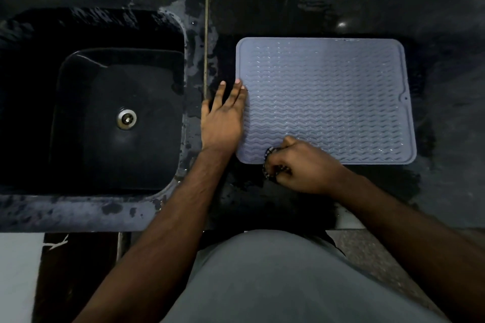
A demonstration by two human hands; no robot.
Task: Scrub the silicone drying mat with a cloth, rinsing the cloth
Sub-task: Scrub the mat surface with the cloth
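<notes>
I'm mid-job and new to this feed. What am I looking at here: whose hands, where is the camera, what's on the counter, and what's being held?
There is one picture, from a camera on the person's head looking down. No machine: two bare hands. The left hand lies flat on the dark countertop, fingertips at the left edge of the grey silicone mat. The right hand has its grip on a dark bunched cloth at the mat's near edge. The sink is on the left.

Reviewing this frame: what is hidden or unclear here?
- Head view: cloth mostly hidden inside right hand; only a dark patterned edge shows.
- Mat near-left edge covered by that hand.
- No tap in frame above the sink.
- Left hand fingertips' contact with mat unclear.
</notes>
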